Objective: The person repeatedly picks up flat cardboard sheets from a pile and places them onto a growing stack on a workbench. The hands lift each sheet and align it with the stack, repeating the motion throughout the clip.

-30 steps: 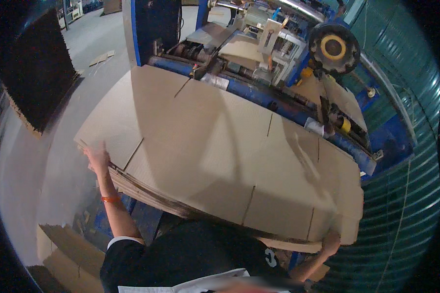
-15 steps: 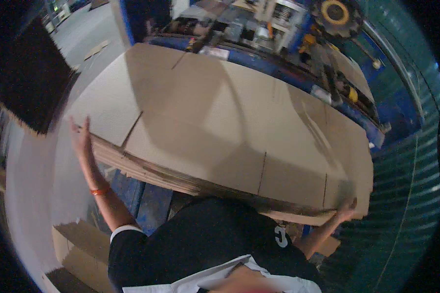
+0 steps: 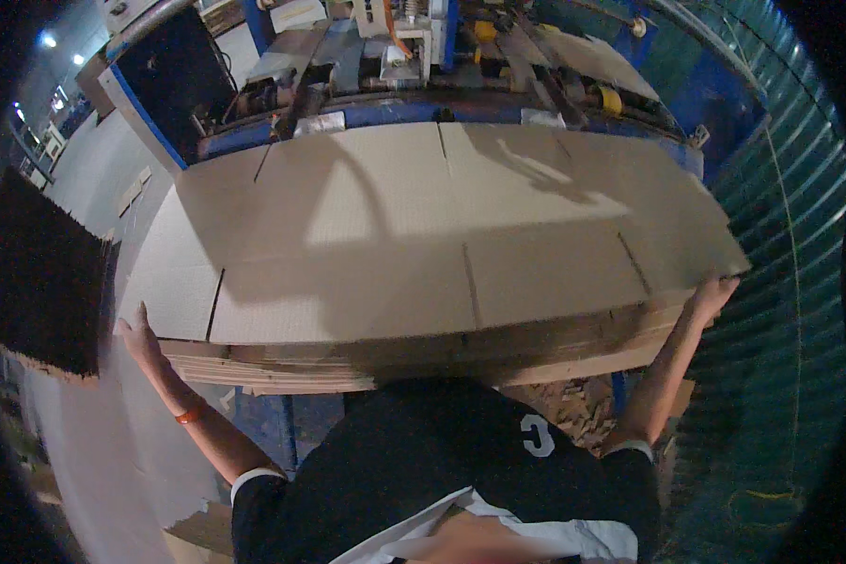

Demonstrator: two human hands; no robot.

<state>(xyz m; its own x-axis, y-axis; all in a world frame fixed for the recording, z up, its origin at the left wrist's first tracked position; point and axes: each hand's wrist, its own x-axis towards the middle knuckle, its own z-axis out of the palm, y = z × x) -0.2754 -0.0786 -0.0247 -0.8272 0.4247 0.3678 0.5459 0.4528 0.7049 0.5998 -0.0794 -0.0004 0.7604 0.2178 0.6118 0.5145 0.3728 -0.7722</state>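
Note:
A wide, flat cardboard sheet (image 3: 395, 282) with slots cut in its edges lies on top of a stack of similar sheets (image 3: 291, 367) in front of my body. My left hand (image 3: 144, 343) is at the stack's near left corner, fingers stretched and apart, palm toward the edge. At the near right corner, my right hand (image 3: 714, 299) is closed around the edge of the top sheet, its thumb near the upper face. Below that edge, the layers beneath show along the near side.
Beyond the sheets stands a blue machine (image 3: 404, 111) with rollers and metal parts. A dark, ragged-edged stack (image 3: 47, 282) is at the left. A green corrugated wall (image 3: 780, 376) rises at the right. Cardboard scraps (image 3: 573, 409) lie below the stack, and a blue frame (image 3: 296, 423) supports it.
The view has turned, so the sheets and machine now look more level. My right hand has moved up with the sheet's right corner; my left hand stays beside the left corner, fingers still apart.

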